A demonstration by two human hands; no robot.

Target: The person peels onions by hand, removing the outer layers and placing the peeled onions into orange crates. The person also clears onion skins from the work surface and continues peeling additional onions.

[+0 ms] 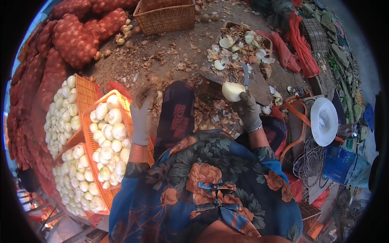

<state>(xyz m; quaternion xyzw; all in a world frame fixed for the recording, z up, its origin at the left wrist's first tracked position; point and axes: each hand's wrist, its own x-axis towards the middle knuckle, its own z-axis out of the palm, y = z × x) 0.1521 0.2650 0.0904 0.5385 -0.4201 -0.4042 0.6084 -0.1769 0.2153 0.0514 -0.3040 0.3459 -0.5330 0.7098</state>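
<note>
My right hand, in a grey work glove with darkened fingers, holds a knife with its blade pointing away from me. A pale peeled onion with a cut-looking face rests against the same hand's fingertips. Beside my knee, my left hand is raised in a similar glove, fingers loosely bent and apart, with nothing visible in it. Just left of that hand stands an orange plastic crate heaped with peeled white onions.
More crates of peeled onions stand at left, before stacked red mesh sacks of onions. An orange-brown crate sits at the far side. Onion skins heap ahead right. A white hat and coiled wire lie at right.
</note>
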